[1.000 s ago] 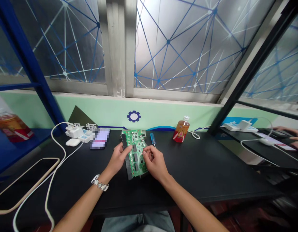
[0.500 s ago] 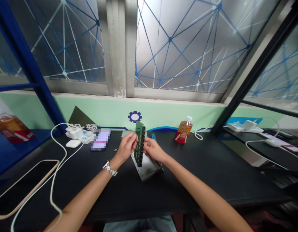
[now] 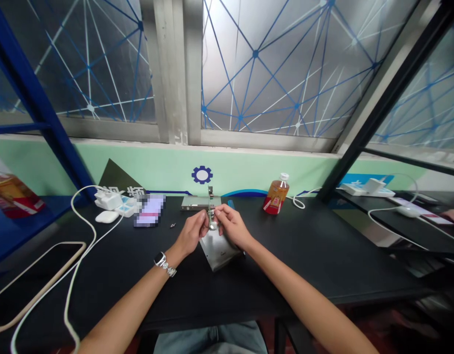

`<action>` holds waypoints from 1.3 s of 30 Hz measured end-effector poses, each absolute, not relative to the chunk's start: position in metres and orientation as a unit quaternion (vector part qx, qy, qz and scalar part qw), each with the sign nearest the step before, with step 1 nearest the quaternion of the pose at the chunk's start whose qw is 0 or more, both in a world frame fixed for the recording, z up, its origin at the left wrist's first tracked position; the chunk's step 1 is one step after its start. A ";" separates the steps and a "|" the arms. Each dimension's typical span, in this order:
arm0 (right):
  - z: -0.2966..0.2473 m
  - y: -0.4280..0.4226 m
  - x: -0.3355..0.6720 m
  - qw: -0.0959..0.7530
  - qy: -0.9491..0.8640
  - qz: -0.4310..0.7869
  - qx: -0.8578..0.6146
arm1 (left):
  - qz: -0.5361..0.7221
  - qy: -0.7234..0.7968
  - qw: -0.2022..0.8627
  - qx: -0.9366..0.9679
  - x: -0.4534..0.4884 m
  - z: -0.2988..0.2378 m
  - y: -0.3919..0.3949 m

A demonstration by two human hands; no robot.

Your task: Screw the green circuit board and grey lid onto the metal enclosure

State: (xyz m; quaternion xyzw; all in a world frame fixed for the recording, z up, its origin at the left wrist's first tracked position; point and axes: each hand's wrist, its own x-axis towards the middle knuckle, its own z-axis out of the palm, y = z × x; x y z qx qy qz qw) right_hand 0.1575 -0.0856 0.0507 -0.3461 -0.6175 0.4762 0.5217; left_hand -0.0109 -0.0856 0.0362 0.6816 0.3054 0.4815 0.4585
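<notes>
A circuit board (image 3: 211,200) stands nearly edge-on to me in the head view, so only its narrow side shows. My left hand (image 3: 194,230) pinches it from the left, and a silver watch is on that wrist. My right hand (image 3: 232,225) grips it from the right with bent fingers. Below both hands a flat metal casing (image 3: 220,253) lies on the black table, partly covered by the right hand. Behind the board is a second metal piece (image 3: 193,202). Small screws (image 3: 173,225) lie left of my left hand.
A drink bottle (image 3: 276,194) stands at the back right. To the left are a phone (image 3: 149,210), white chargers (image 3: 109,200) and a white cable (image 3: 70,275). A blue object (image 3: 230,203) shows behind my right hand. Part of another person's hand (image 3: 452,216) appears at far right.
The board has turned from showing its green face and connector row to nearly edge-on. Both hands still hold it, and the metal piece behind shows more. The view has shifted slightly.
</notes>
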 end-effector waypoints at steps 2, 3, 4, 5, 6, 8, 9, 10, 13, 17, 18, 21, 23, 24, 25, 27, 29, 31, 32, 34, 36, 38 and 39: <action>0.051 -0.088 0.158 0.534 -0.630 0.448 -0.343 | 0.481 0.309 0.463 0.678 -0.011 0.035 -0.085; 0.052 -0.090 0.158 0.538 -0.636 0.437 -0.340 | 0.479 0.312 0.464 0.677 -0.011 0.034 -0.085; 0.052 -0.091 0.157 0.542 -0.641 0.428 -0.336 | 0.478 0.314 0.463 0.677 -0.011 0.033 -0.085; 0.052 -0.093 0.157 0.543 -0.644 0.423 -0.333 | 0.477 0.317 0.461 0.678 -0.011 0.032 -0.084; 0.053 -0.094 0.156 0.544 -0.647 0.420 -0.330 | 0.478 0.319 0.458 0.678 -0.011 0.032 -0.084; 0.054 -0.097 0.154 0.541 -0.650 0.419 -0.330 | 0.478 0.321 0.455 0.679 -0.011 0.032 -0.085; 0.055 -0.098 0.153 0.540 -0.651 0.418 -0.333 | 0.477 0.322 0.455 0.680 -0.011 0.033 -0.086; 0.055 -0.100 0.152 0.538 -0.651 0.417 -0.336 | 0.476 0.324 0.454 0.680 -0.011 0.034 -0.086; 0.056 -0.103 0.151 0.532 -0.649 0.424 -0.339 | 0.474 0.325 0.449 0.684 -0.012 0.038 -0.089; 0.056 -0.106 0.151 0.534 -0.640 0.438 -0.337 | 0.476 0.320 0.452 0.683 -0.013 0.041 -0.090; 0.056 -0.107 0.151 0.535 -0.640 0.439 -0.336 | 0.476 0.317 0.456 0.681 -0.013 0.042 -0.090; 0.054 -0.106 0.150 0.538 -0.636 0.444 -0.330 | 0.475 0.310 0.467 0.678 -0.014 0.043 -0.088; 0.053 -0.104 0.149 0.543 -0.620 0.463 -0.326 | 0.472 0.311 0.469 0.678 -0.015 0.043 -0.088; 0.051 -0.103 0.149 0.547 -0.611 0.474 -0.322 | 0.469 0.314 0.470 0.678 -0.015 0.043 -0.087; 0.050 -0.103 0.148 0.550 -0.603 0.483 -0.316 | 0.466 0.318 0.472 0.677 -0.015 0.043 -0.087; 0.048 -0.102 0.146 0.552 -0.600 0.493 -0.303 | 0.459 0.323 0.479 0.674 -0.014 0.042 -0.087; 0.047 -0.102 0.146 0.552 -0.606 0.487 -0.300 | 0.452 0.318 0.491 0.674 -0.014 0.041 -0.087; 0.046 -0.103 0.146 0.556 -0.613 0.467 -0.310 | 0.443 0.310 0.502 0.675 -0.014 0.041 -0.087; 0.046 -0.103 0.146 0.559 -0.616 0.456 -0.317 | 0.437 0.308 0.509 0.675 -0.015 0.042 -0.087; 0.046 -0.104 0.147 0.562 -0.619 0.440 -0.328 | 0.421 0.303 0.525 0.674 -0.017 0.044 -0.086; 0.047 -0.104 0.148 0.563 -0.622 0.431 -0.333 | 0.417 0.300 0.525 0.678 -0.019 0.048 -0.084; 0.048 -0.104 0.148 0.565 -0.624 0.424 -0.335 | 0.434 0.309 0.491 0.689 -0.022 0.052 -0.083; 0.048 -0.104 0.148 0.565 -0.624 0.422 -0.336 | 0.445 0.315 0.471 0.694 -0.023 0.054 -0.083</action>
